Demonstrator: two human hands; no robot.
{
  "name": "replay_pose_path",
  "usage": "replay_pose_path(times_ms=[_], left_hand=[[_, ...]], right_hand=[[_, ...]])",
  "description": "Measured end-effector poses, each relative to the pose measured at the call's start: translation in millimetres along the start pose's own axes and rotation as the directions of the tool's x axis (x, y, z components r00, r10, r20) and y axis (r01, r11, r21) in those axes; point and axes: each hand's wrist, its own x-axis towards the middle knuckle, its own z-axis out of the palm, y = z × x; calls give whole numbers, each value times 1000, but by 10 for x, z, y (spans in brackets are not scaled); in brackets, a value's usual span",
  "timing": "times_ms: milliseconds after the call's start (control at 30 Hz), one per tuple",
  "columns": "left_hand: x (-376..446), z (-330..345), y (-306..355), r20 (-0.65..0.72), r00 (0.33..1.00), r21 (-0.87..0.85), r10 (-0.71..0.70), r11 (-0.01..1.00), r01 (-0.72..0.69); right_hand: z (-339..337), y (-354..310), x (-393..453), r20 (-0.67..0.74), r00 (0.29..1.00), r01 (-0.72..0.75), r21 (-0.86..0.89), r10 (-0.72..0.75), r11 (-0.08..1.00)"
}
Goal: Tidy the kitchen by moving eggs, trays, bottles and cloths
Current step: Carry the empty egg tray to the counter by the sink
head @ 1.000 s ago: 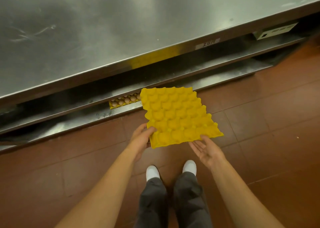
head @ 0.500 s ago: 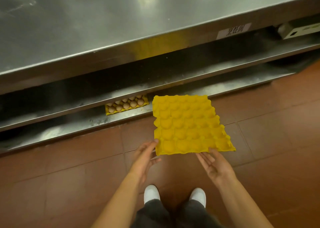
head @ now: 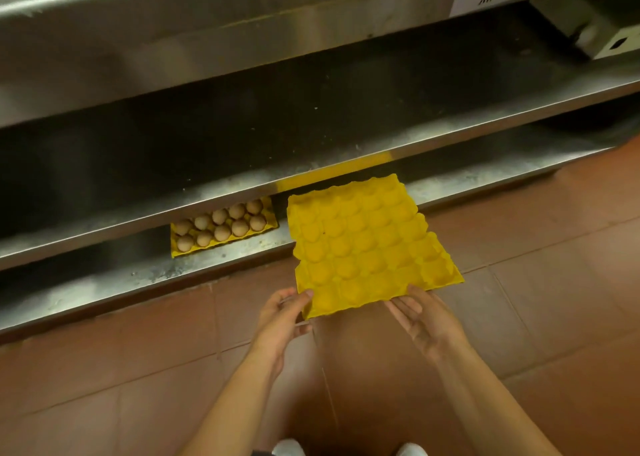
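While the left hand [head: 282,317] pinches the near left corner of the empty yellow egg tray [head: 370,244] and the right hand [head: 424,319] props the near edge on straight fingers, the tray hangs just ahead of both hands, its far edge at the lip of the lower shelf [head: 138,275]. Beyond the left hand sits a tray of eggs [head: 221,225]. To slide it in well, I would keep it level, aim right of the eggs, and push evenly from both corners.
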Motion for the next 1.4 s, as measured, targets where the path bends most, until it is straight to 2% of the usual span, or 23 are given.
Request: replay_pose_path(times_ms=[400, 633, 867, 1067, 1233, 1400], left_hand=[[1109, 88, -175, 45, 982, -33, 186, 982, -185], [1447, 315, -14, 77, 971, -179, 228, 961, -212], [1666, 375, -17, 49, 985, -211, 166, 966, -152], [1764, 156, -166, 23, 993, -184, 112, 977, -106], [1828, 10, -163, -42, 999, -334, 18, 942, -31], [1829, -107, -126, 7, 999, -485, -44, 873, 42]], right_hand=[[211, -1, 1124, 98, 992, 84, -34, -80, 996], [419, -23, 1553, 117, 989, 99, -33, -95, 995], [493, -14, 1718, 101, 989, 112, -39, -108, 993], [537, 142, 1836, 97, 994, 68, -144, -54, 987], [689, 232, 1822, 79, 997, 1, -150, 11, 989], [758, 250, 1850, 52, 996, -72, -70, 76, 995]])
